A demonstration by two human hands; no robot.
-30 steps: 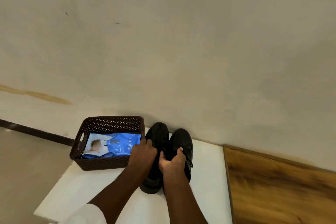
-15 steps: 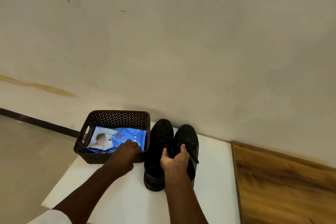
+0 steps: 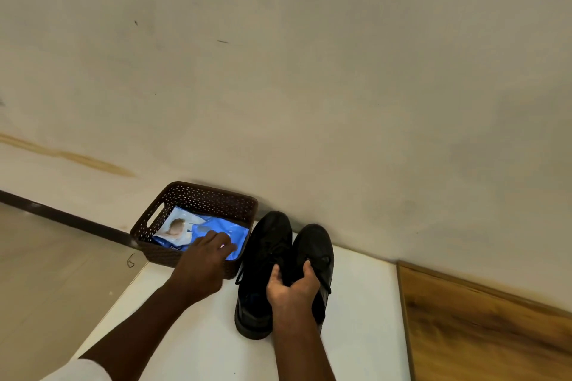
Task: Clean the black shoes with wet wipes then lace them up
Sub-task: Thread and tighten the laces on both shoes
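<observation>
Two black shoes stand side by side on the white table (image 3: 192, 334), toes toward the wall: the left shoe (image 3: 266, 254) and the right shoe (image 3: 318, 247). My right hand (image 3: 292, 284) grips the right shoe around its opening, thumb between the two shoes. A blue and white pack of wet wipes (image 3: 198, 232) lies in a brown perforated basket (image 3: 198, 201) left of the shoes. My left hand (image 3: 205, 263) reaches over the basket's near wall, its fingers extended over the pack. Whether they touch it is unclear.
The wall stands directly behind the shoes and basket. A wooden surface (image 3: 489, 325) adjoins the white table on the right. To the left the table ends and the floor (image 3: 46, 272) lies below, with a dark skirting line along the wall.
My left hand left the left shoe and moved left into the basket over the wipes pack. My right hand kept its hold on the right shoe.
</observation>
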